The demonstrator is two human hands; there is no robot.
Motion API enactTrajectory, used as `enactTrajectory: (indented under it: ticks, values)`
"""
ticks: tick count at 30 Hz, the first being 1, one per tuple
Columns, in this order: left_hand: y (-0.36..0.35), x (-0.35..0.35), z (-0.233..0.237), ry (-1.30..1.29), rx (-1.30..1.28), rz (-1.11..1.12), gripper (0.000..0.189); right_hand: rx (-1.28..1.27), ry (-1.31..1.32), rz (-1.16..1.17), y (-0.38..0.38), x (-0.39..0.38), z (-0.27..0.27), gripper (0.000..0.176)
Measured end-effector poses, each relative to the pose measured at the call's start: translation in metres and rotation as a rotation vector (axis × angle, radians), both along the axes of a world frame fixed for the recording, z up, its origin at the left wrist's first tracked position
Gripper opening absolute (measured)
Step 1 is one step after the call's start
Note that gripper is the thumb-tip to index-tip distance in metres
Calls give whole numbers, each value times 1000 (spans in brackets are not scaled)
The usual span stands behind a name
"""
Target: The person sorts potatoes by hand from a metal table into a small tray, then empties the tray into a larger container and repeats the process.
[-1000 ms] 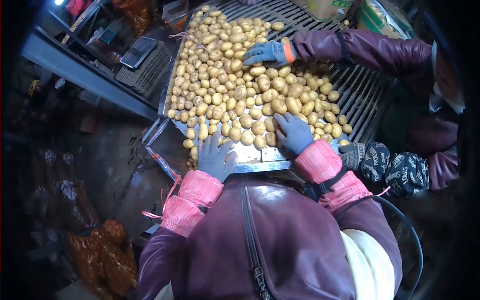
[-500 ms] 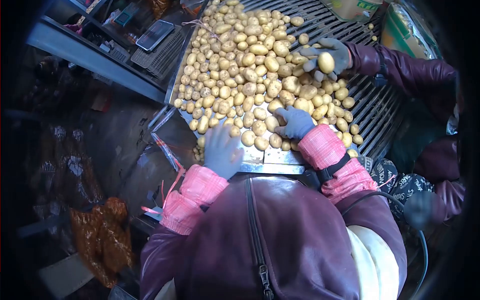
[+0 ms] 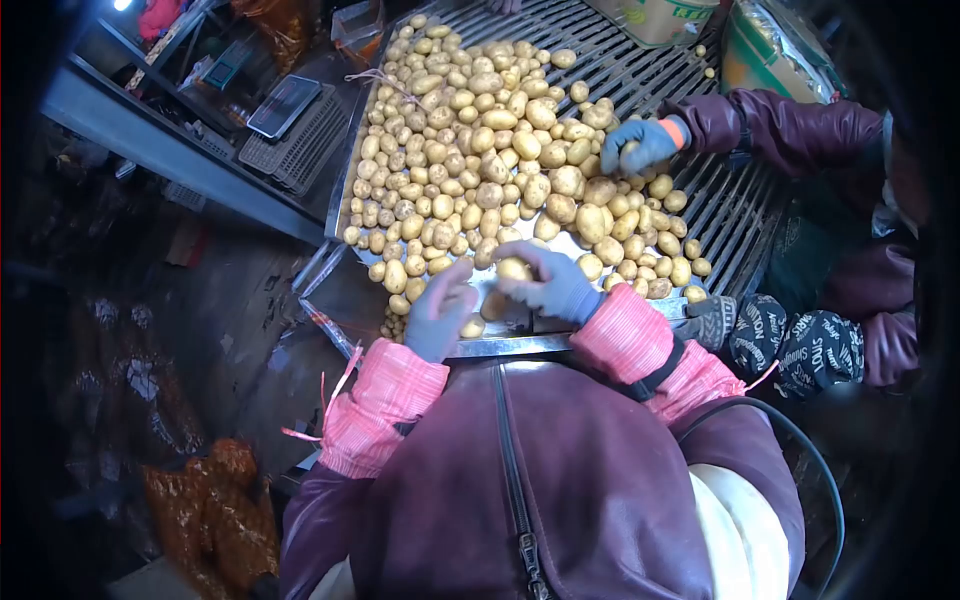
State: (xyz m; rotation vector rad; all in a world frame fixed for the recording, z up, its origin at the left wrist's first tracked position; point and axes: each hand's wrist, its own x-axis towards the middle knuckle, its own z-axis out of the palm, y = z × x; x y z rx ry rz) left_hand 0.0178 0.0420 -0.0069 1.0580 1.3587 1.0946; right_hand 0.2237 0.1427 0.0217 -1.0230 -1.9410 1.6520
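Note:
Many potatoes [image 3: 480, 140] lie in a heap on a slatted metal table with a smooth metal front edge [image 3: 500, 345]. My right hand [image 3: 556, 286], in a grey-blue glove, is closed around a potato [image 3: 513, 269] near the front. Facing it on the left is my left hand [image 3: 443, 310], also gloved, its thumb and fingers apart. A single potato [image 3: 473, 327] lies just beside the left palm. Between my hands a further potato shows, partly hidden and blurred.
At the right, a co-worker's gloved hand [image 3: 640, 147] holds a potato over the heap. Cardboard boxes [image 3: 655, 20] stand at the far side. A scale [image 3: 285, 106] rests on a crate to the left. An orange mesh bag [image 3: 215, 505] lies at lower left.
My right hand has moved left and down and now grips a potato. My left hand has turned inward. Potatoes at the front have shifted, exposing metal. The co-worker's hand has moved lower.

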Motion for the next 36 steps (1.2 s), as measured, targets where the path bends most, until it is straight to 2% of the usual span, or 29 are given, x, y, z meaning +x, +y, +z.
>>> enactTrajectory:
  ticks: [1, 2, 3, 4, 6, 7, 9, 17, 21, 22, 23, 24, 25, 26, 27, 29, 30, 31, 32, 33, 35, 36]
  values:
    - [-1, -1, 12, -257, -63, 45, 41, 95, 53, 63, -10, -11, 5, 45]
    - [-3, -1, 25, -513, -129, 92, 42, 37, 97, 78, -23, -20, 37, 42]
    - [-3, -3, 31, -767, -193, 136, 43, 273, -11, 48, -21, -21, 30, 41]
    - [-8, -10, 29, -779, -251, 56, 40, 508, -121, 15, -14, -19, 14, 40]
    - [-17, -26, 10, -758, -352, 79, 39, 929, -353, -76, -2, -10, -22, 39]
    - [-17, -27, 11, -749, -401, 93, 38, 917, -532, -9, 2, -8, -29, 37]
    - [-19, -27, 15, -724, -417, 113, 36, 1101, -667, -15, -7, -11, -37, 36]
    - [-9, -14, 42, -597, -431, 115, 41, 893, -798, 129, 1, -15, -21, 25]
    - [-6, -19, 22, -627, -355, 66, 44, 733, -725, 180, 14, -2, -26, 23]
    - [-5, -20, 19, -627, -338, 64, 45, 743, -684, 117, 14, -1, -27, 25]
    - [-4, -21, 15, -631, -319, 65, 46, 677, -564, 31, 13, -1, -28, 28]
    - [-6, -22, 5, -514, -256, 15, 57, 604, -445, -50, 5, -6, -16, 30]
    - [-4, -22, 10, -568, -277, 9, 62, 527, -326, -130, 1, -12, -9, 33]
    - [-3, -21, 18, -624, -301, 3, 67, 505, -188, -137, 2, -20, -11, 44]
    - [-1, -19, 22, -680, -323, -3, 71, 271, -5, -73, 3, -25, -17, 58]
    - [2, -17, 18, -805, -308, -60, 78, 225, -56, 104, -5, -33, 23, 70]
    - [3, -16, 16, -867, -300, -88, 82, 336, -21, 182, 3, -31, 27, 78]
    - [4, -15, 15, -929, -291, -116, 86, 493, -182, 108, 15, -27, 27, 77]
    - [4, -20, 19, -970, -349, -170, 80, 648, -345, 34, 30, -19, 24, 76]
    - [2, -19, 17, -946, -372, -132, 79, 803, -507, -38, 45, -11, 19, 75]
    - [-1, -19, 15, -895, -413, -49, 78, 955, -722, -124, 77, 14, 5, 70]
    - [-1, -14, 24, -900, -437, 16, 75, 956, -742, -127, 87, 20, -4, 68]
